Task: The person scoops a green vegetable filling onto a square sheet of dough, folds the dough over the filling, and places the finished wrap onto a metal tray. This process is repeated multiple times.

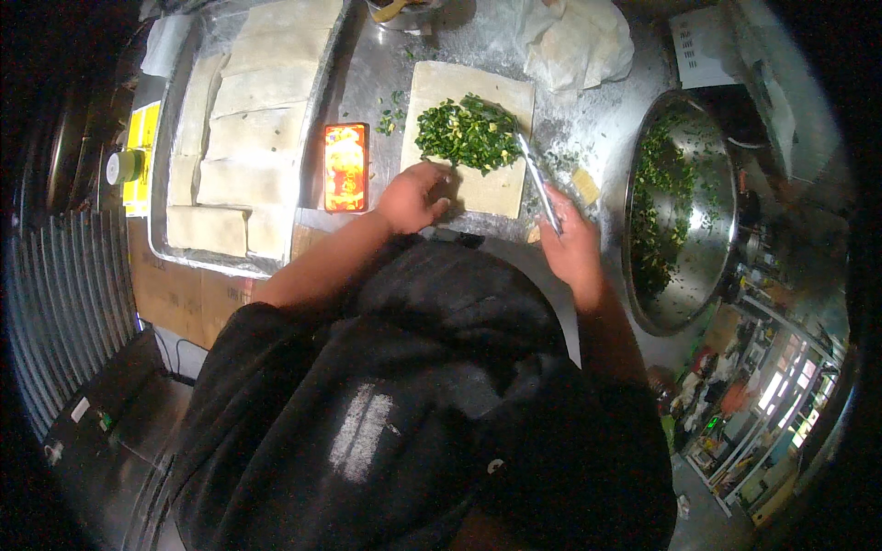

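Note:
A flat, pale dough sheet lies on the floured metal work surface, with a heap of chopped green leaves and yellow bits across its middle. My right hand grips a long silver utensil whose far end reaches the right side of the heap; that end is hard to make out, so its kind is unclear. At the sheet's near left edge is my left hand, its fingers bent and apart from the thumb, holding nothing visible. Whether its fingertips touch the dough cannot be seen clearly.
On the left, a tray bears several dough pieces. Between it and the sheet lies a bright-screened phone-like device. A big steel bowl with chopped greens stands at right. Crumpled whitish cloth or dough sits at the back.

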`<action>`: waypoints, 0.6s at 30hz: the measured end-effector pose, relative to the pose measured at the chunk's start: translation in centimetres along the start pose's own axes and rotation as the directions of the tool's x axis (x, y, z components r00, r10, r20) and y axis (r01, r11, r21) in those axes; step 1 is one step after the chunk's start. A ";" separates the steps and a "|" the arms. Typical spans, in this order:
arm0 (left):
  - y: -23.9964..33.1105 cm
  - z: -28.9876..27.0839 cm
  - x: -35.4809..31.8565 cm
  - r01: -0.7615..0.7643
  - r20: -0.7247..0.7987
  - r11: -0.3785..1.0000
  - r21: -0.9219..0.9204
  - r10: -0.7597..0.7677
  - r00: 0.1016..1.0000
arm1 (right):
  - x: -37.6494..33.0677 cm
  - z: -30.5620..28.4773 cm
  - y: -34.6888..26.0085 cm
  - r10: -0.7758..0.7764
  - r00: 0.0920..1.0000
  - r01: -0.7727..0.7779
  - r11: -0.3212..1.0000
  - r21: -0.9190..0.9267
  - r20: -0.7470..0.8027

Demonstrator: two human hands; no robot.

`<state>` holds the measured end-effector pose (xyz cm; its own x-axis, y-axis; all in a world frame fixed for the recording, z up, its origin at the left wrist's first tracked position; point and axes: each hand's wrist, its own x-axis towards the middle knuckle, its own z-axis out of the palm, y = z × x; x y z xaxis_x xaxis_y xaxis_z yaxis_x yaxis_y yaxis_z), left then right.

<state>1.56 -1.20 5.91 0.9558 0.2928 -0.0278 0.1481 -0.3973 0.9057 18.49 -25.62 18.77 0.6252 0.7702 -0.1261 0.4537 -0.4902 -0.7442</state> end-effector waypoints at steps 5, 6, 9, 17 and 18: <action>-1.9 0.5 -0.1 -0.260 0.022 0.953 0.156 0.260 0.965 | -3.0 -1.6 1.4 0.187 0.931 -0.263 0.939 0.222 0.314; -2.2 0.6 -0.1 -0.272 0.037 0.949 0.159 0.270 0.962 | -3.5 -1.7 1.9 0.224 0.900 -0.321 0.921 0.221 0.374; -2.7 0.7 0.0 -0.322 0.060 0.927 0.191 0.316 0.947 | -4.9 -1.7 3.0 0.233 0.915 -0.281 0.954 0.107 0.330; -2.2 0.3 0.4 -0.412 0.025 0.862 0.294 0.424 0.905 | -8.4 -2.3 1.3 0.304 0.950 -0.311 0.933 0.179 0.071; -2.1 0.3 0.4 -0.405 0.026 0.871 0.278 0.415 0.909 | -9.1 -3.6 1.0 0.394 0.917 -0.399 0.897 0.189 0.065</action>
<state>1.71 -0.46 3.90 0.9372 0.0790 0.3398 -0.1877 -0.7067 0.6821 15.56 -34.53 21.55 0.7107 0.5391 -0.4519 0.0371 -0.6701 -0.7413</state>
